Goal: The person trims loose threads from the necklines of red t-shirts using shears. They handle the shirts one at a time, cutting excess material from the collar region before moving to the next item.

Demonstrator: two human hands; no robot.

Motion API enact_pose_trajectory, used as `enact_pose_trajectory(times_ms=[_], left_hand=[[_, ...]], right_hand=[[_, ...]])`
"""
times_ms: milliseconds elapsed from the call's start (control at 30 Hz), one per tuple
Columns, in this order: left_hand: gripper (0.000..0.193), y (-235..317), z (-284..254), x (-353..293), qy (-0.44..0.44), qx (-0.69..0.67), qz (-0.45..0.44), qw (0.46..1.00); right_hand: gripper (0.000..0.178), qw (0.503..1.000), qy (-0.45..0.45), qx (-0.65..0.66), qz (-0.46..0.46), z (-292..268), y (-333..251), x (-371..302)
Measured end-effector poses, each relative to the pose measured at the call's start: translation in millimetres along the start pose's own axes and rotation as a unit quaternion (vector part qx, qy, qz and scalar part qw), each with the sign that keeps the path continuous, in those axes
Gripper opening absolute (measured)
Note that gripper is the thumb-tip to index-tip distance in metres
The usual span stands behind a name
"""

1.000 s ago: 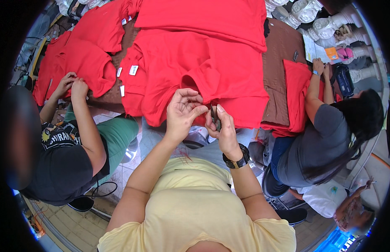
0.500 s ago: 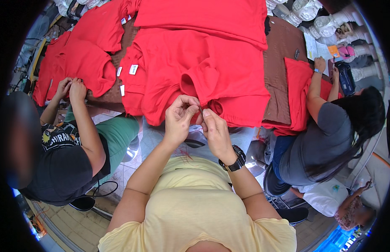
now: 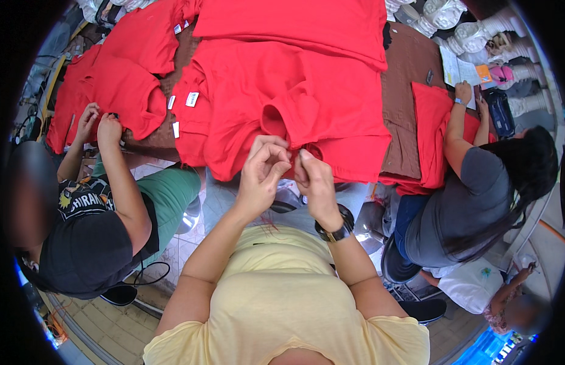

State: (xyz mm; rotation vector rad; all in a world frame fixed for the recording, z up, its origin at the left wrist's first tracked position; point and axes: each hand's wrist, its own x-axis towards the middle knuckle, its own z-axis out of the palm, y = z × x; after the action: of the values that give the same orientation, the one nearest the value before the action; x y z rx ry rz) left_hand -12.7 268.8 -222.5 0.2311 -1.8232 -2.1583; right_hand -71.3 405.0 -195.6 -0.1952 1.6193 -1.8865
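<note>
My left hand [image 3: 264,170] is raised over the near edge of the table, its thumb and fingertips pinched together. Whatever sits in that pinch is too small to name. Just to its right, my right hand [image 3: 314,182], with a black watch on the wrist, is also closed in a pinch, and its contents cannot be made out. A small gap separates the two sets of fingertips. Directly beyond them lies a red garment [image 3: 246,91] with a rolled opening [image 3: 273,120] facing me and white tags [image 3: 192,99] at its left.
More red garments [image 3: 288,24] are stacked farther back on a brown-covered table [image 3: 407,121]. At the left a person handles a red garment [image 3: 112,103]; at the right another person leans over papers [image 3: 457,70]. White spindle-like pieces [image 3: 477,39] stand at the far right.
My hands have drawn slightly apart at the fingertips, where they nearly met around something small and dark. The person at the left has separated their hands. The garments stay put.
</note>
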Motion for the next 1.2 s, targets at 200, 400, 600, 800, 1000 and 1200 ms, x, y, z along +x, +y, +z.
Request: enact_pose_trajectory(times_ms=[200, 400, 600, 800, 1000, 1200], left_hand=[[0.026, 59, -47, -23, -0.253, 0.375, 0.012, 0.892], [0.017, 31, -16, 19, -0.035, 0.182, 0.05, 0.981], [0.021, 25, 3, 34, 0.003, 0.193, 0.148, 0.97], [0.013, 21, 5, 66, 0.098, 0.203, 0.18, 0.957], [0.013, 44, -2, 73, 0.048, 0.437, 0.23, 0.868], [0.017, 34, 7, 65, 0.102, 0.235, 0.202, 0.945]], right_hand=[[0.023, 0.961, 0.103, -0.179, -0.182, -27, -17, -2], [0.036, 0.887, 0.148, -0.32, -0.298, -1, 2, 17], [0.035, 0.886, 0.199, -0.29, -0.303, 0, -1, 28], [0.037, 0.871, 0.138, -0.311, -0.354, -9, -36, 18], [0.018, 0.923, 0.071, -0.225, -0.304, -39, -36, 33], [0.023, 0.993, 0.058, -0.063, -0.085, -44, -36, 23]])
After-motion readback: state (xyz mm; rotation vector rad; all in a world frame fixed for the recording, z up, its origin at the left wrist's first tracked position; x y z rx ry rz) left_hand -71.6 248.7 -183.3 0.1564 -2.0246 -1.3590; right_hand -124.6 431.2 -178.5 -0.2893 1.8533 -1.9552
